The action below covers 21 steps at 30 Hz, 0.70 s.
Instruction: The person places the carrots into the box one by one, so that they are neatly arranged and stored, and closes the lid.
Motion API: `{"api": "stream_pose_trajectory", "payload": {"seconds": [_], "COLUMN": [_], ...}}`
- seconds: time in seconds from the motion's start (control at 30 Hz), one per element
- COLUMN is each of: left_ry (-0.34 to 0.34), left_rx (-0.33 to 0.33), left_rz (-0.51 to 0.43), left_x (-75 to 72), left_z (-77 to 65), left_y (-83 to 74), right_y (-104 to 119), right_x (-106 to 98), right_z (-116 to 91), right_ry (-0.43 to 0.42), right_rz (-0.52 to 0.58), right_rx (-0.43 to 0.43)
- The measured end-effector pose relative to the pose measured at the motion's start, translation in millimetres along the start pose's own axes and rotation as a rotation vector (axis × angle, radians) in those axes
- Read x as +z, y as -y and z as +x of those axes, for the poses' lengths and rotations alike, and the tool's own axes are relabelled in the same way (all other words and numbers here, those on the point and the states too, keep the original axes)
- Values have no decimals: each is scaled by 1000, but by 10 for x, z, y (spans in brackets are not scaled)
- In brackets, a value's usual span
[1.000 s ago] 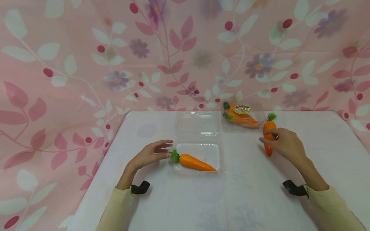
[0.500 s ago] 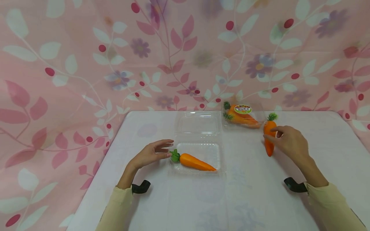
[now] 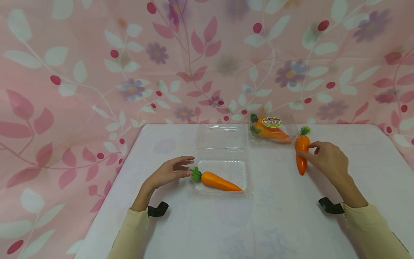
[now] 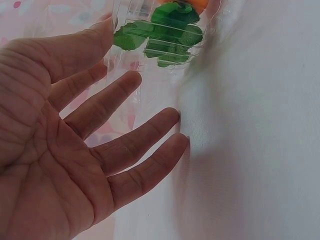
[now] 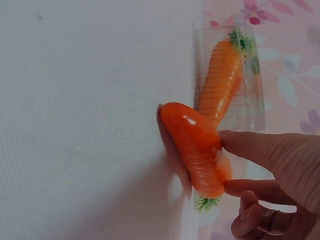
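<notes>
In the head view my left hand (image 3: 168, 173) is beside the left rim of a clear plastic clamshell box (image 3: 239, 167), its lid folded back. A toy carrot (image 3: 220, 181) with green leaves lies in the box. In the left wrist view the fingers (image 4: 145, 132) are spread; the thumb reaches the box edge by the leaves (image 4: 170, 35). My right hand (image 3: 328, 162) is at the right side of a deeper orange toy carrot (image 3: 302, 156) lying on the table. Its thumb and index fingertips meet this carrot's side in the right wrist view, without wrapping round it.
A closed clear box (image 3: 291, 126) with carrots and a round label (image 3: 272, 122) stands at the back, left of the loose carrot. White cloth covers the table (image 3: 223, 230). A floral pink curtain (image 3: 207, 64) hangs behind its far edge.
My right hand has drawn a little to the right, its fingers shifting from over the loose carrot to its right side. That carrot has barely moved. The left hand stays in place.
</notes>
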<state>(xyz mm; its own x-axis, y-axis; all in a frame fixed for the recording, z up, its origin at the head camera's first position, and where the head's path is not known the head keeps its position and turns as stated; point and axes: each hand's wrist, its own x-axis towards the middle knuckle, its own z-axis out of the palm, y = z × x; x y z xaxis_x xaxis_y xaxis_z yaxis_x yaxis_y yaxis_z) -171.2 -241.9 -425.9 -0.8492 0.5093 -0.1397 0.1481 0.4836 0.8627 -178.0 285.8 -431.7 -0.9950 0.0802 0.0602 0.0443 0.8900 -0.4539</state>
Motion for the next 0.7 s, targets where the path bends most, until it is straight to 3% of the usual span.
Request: {"api": "stream_pose_trajectory", "payload": {"seconds": [0.23,0.7], "left_ry": [-5,-2], "left_rx": [-18,15], "left_rz": [1,-6], "left_x": [3,11], "left_z": [6,-8], "left_y": [22,17], "right_y": [-37,-88], "right_x": [13,-3], "right_z": [4,-21], "right_ry": [40,112], "right_rz": [-5,11], "right_rx": [41,83]}}
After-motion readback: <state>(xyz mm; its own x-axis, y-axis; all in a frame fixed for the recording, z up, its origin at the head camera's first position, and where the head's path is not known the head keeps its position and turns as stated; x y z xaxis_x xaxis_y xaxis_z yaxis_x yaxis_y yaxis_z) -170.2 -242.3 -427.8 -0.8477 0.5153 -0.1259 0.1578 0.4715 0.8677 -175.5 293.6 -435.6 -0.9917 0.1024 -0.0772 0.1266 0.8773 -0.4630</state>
